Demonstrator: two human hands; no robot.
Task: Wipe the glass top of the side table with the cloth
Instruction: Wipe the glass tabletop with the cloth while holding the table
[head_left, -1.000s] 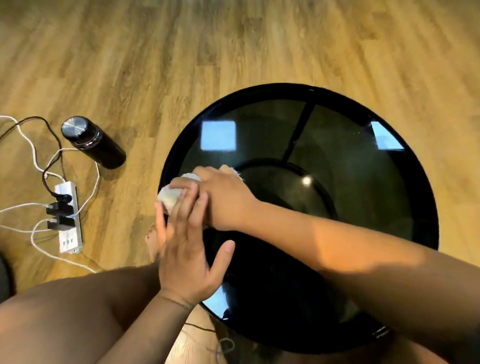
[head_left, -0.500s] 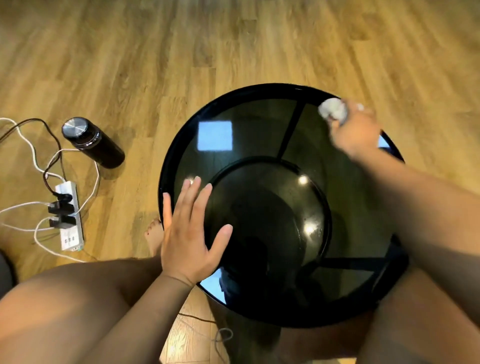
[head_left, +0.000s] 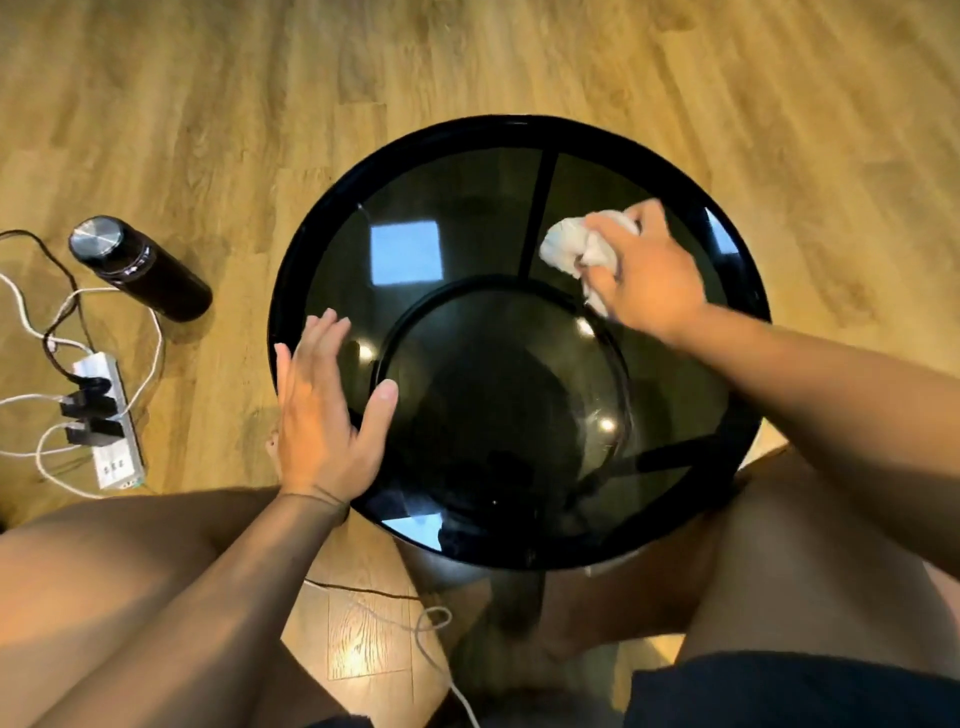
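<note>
Thighs: two, yours, bare, one either side of the table's near edge.
Left hand (head_left: 324, 415): one; laid flat, palm down on the near-left glass, fingers straight and together, thumb spread wide. It holds nothing.
Power strip (head_left: 106, 421): one, white, on the floor to your left, with two black plugs in it.
Side table (head_left: 283, 312): one, round, with a black rim and a dark glass top (head_left: 467, 197).
Right hand (head_left: 641, 275): one; your arm reaches in from the right, fingers curled round the cloth, pressing it down.
Cloth (head_left: 569, 247): one, white, bunched, on the far-right glass.
Bottle (head_left: 140, 267): one, dark, with a metal lid, on the floor beyond the strip.
</note>
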